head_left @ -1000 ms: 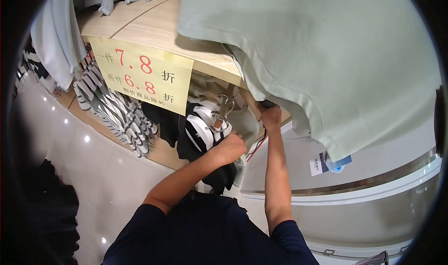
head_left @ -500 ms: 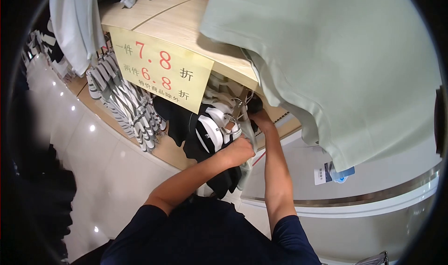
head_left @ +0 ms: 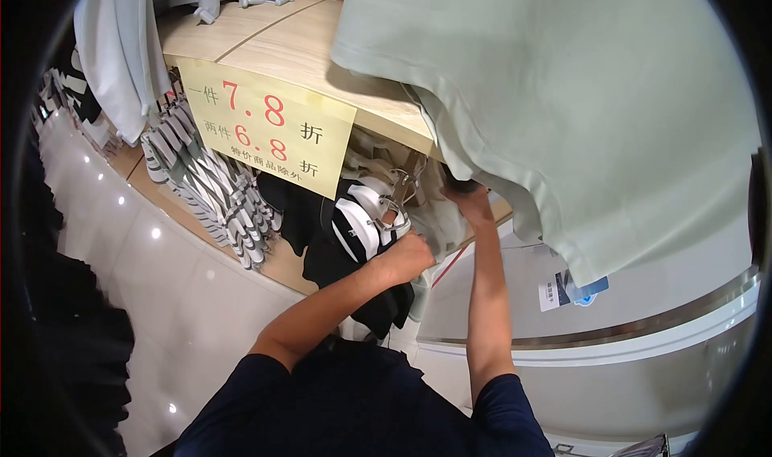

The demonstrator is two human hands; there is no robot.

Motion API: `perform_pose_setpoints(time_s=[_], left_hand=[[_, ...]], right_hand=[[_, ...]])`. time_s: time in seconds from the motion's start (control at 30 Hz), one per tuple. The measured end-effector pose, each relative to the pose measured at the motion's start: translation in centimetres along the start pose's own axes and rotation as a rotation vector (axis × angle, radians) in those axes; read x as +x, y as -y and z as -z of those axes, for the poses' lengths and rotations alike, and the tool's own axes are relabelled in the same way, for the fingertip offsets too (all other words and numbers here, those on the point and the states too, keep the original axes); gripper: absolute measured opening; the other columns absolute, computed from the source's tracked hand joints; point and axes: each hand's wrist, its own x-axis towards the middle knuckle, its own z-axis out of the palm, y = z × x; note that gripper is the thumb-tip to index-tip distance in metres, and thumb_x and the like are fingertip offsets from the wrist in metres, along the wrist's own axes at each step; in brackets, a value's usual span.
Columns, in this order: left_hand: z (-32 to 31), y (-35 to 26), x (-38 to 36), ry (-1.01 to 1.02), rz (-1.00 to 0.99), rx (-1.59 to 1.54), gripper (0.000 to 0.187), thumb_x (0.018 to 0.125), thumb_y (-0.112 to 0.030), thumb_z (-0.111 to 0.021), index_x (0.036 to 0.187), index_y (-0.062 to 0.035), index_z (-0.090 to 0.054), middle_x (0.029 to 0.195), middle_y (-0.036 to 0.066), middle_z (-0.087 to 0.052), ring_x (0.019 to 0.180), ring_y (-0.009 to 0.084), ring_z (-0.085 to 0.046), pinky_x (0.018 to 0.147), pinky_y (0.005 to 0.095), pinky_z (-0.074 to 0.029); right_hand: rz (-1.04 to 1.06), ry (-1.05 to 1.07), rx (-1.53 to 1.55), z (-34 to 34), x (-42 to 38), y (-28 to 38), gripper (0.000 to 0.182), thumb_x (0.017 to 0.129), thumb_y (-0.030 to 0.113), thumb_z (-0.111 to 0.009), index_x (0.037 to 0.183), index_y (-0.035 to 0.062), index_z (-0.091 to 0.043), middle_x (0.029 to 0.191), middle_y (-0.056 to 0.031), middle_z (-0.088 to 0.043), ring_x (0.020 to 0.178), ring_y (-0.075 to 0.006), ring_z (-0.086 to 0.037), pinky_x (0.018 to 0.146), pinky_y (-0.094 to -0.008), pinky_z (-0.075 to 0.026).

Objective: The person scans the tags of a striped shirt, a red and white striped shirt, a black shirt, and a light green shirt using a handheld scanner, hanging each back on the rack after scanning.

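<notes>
My left hand (head_left: 408, 257) is closed like a fist beside hanging clothes under the shelf. It is against a pale, thin garment (head_left: 441, 222); its fingertips are turned away, so what they hold is hidden. My right hand (head_left: 473, 203) reaches up below the shelf edge, partly behind a pale green garment. Its fingers are around a dark object (head_left: 460, 180), mostly hidden. Left of my hands hang white-and-black garments (head_left: 360, 220) with metal hanger hooks (head_left: 408, 185) above them. Black garments (head_left: 358, 284) hang lower, partly behind my left forearm.
A yellow price sign (head_left: 269, 127) hangs from the wooden shelf (head_left: 297, 51). The large pale green garment (head_left: 555, 95) covers the upper right. Striped garments (head_left: 213, 183) hang at left above the shiny tiled floor (head_left: 185, 288). A paper tag (head_left: 563, 290) dangles at right.
My right hand has shifted right with the dark object, and the pale garment between my hands is more spread out. My left hand stays nearly in place. The view has shifted slightly.
</notes>
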Motion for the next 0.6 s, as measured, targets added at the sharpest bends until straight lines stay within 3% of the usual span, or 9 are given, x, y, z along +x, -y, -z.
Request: perform_pose_setpoints(time_s=[0.1,0.17,0.23,0.3,0.37,0.47,0.53,0.6], left_hand=[[0.7,0.1,-0.6,-0.007,-0.003,-0.011,0.012,0.073,-0.011,-0.066,0.080,-0.0158,-0.074,0.080,0.007,-0.069,0.094,0.0264,-0.068,0.088,0.0447,-0.047],[0.9,0.1,-0.7,-0.005,-0.010,-0.018,0.012,0.074,-0.011,-0.065,0.081,-0.0158,-0.074,0.080,0.006,-0.068,0.094,0.0261,-0.067,0.088,0.0435,-0.046],[0.8,0.3,-0.4,-0.011,-0.035,-0.036,0.013,0.074,-0.010,-0.065,0.082,-0.0159,-0.073,0.080,0.006,-0.067,0.094,0.0260,-0.066,0.088,0.0423,-0.045],[0.6,0.3,-0.4,-0.005,-0.042,-0.065,0.019,0.073,-0.009,-0.067,0.090,-0.0154,-0.073,0.088,0.007,-0.068,0.098,0.0267,-0.064,0.091,0.0439,-0.044],[0.1,0.1,-0.2,-0.047,-0.051,-0.118,0.023,0.071,-0.009,-0.071,0.094,-0.0132,-0.073,0.093,0.006,-0.067,0.103,0.0268,-0.062,0.101,0.0491,-0.040],[0.7,-1.9,0.0,-0.187,-0.052,-0.252,0.036,0.068,-0.011,-0.075,0.104,-0.0115,-0.071,0.102,0.006,-0.065,0.110,0.0280,-0.058,0.111,0.0555,-0.032],[0.4,-4.2,0.1,-0.180,-0.054,-0.232,0.046,0.074,-0.016,-0.077,0.119,-0.0107,-0.066,0.115,0.009,-0.061,0.122,0.0293,-0.053,0.115,0.0592,-0.026],[-0.5,-7.0,-0.1,-0.143,-0.098,-0.296,0.050,0.077,-0.017,-0.077,0.123,-0.0089,-0.063,0.121,0.011,-0.060,0.126,0.0303,-0.052,0.116,0.0578,-0.026]], right_hand=[[-0.035,-0.070,-0.245,4.0,-4.4,-0.9,0.042,0.073,0.005,-0.084,0.111,-0.0031,-0.068,0.099,-0.0050,-0.072,0.086,-0.0142,-0.062,0.082,-0.0303,-0.052],[-0.045,-0.132,-0.215,6.6,-9.0,-5.9,0.040,0.073,0.009,-0.084,0.108,-0.0019,-0.069,0.094,-0.0062,-0.072,0.083,-0.0136,-0.062,0.081,-0.0310,-0.052],[-0.322,-0.117,-0.166,8.5,-15.0,-3.2,0.040,0.071,0.012,-0.085,0.105,-0.0011,-0.070,0.093,-0.0070,-0.072,0.083,-0.0131,-0.062,0.081,-0.0321,-0.052],[-0.434,-0.198,-0.195,9.5,-22.0,-2.8,0.040,0.069,0.011,-0.086,0.102,-0.0022,-0.069,0.093,-0.0085,-0.072,0.084,-0.0138,-0.063,0.081,-0.0322,-0.052],[-0.507,-0.244,-0.343,9.9,-30.3,-5.6,0.046,0.070,0.010,-0.084,0.111,-0.0027,-0.068,0.099,-0.0154,-0.074,0.088,-0.0214,-0.069,0.085,-0.0341,-0.053],[-0.590,-0.296,-0.278,8.1,-39.4,-1.9,0.046,0.070,0.007,-0.081,0.113,-0.0019,-0.068,0.101,-0.0174,-0.074,0.092,-0.0217,-0.070,0.087,-0.0333,-0.053],[-0.621,-0.321,-0.237,6.4,-44.0,0.8,0.047,0.073,0.006,-0.079,0.117,-0.0011,-0.066,0.103,-0.0178,-0.074,0.096,-0.0237,-0.072,0.088,-0.0342,-0.054],[-0.612,-0.349,-0.309,5.5,-46.3,4.0,0.044,0.075,0.006,-0.077,0.118,0.0022,-0.067,0.102,-0.0203,-0.072,0.094,-0.0362,-0.071,0.085,-0.0393,-0.055]])
